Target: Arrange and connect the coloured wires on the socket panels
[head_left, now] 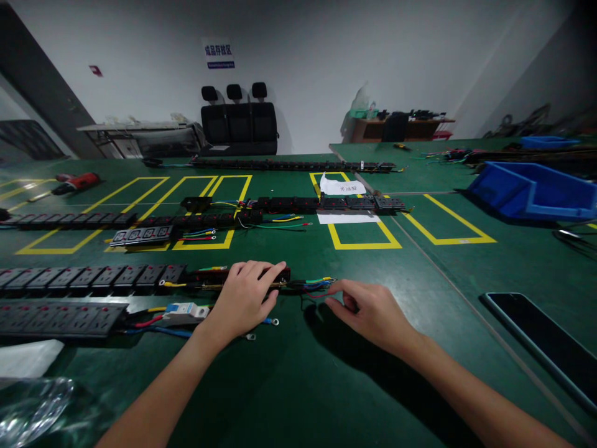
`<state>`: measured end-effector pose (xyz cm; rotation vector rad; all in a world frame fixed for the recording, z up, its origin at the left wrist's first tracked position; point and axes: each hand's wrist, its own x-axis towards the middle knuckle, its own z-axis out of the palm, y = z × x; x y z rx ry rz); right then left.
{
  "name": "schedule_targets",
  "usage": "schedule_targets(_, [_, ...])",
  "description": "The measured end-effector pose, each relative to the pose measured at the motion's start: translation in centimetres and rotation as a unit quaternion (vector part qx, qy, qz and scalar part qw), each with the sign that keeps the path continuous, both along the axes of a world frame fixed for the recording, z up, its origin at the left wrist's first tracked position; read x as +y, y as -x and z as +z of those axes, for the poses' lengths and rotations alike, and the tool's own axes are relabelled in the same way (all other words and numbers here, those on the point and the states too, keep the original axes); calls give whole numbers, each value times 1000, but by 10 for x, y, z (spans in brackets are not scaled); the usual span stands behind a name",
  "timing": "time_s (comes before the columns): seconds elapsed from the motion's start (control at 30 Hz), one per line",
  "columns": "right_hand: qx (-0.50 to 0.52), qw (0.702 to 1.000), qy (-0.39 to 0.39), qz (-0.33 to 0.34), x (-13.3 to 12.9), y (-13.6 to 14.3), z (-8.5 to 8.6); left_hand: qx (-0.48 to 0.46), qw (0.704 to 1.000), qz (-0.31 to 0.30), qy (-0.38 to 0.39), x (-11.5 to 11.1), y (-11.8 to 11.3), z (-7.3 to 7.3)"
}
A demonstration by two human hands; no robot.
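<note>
My left hand (247, 295) rests over the dark module (282, 275) at the right end of a long black socket strip (135, 278), its fingers bent over the top and the thumb at the near side. Coloured wires (317, 284) come out of the module's right end. At the tips of these wires is my right hand (366, 308), thumb and index finger nearly together on a thin red wire. Nearer to me lies a second socket strip (60, 318), with a white breaker (185, 313) on its wires. Ring terminals (275, 322) stick out beside my left wrist.
More socket strips (293, 204) and a white paper (342, 186) lie further back on the green table (280, 398). A blue bin (532, 190) and a phone (545, 342) are on the right. A red drill (84, 182) sits far left, clear plastic (35, 404) near left.
</note>
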<state>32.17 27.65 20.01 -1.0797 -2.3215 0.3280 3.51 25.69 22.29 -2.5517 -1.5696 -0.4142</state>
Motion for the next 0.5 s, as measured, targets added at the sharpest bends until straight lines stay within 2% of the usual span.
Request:
schedule_targets(0.27, [3, 1000, -6, 18, -1, 1, 1, 2, 1000, -1, 2, 0, 0, 0])
schedule_targets(0.5, [0, 1000, -11, -10, 0, 1, -2, 3, 1000, -2, 3, 0, 0, 2])
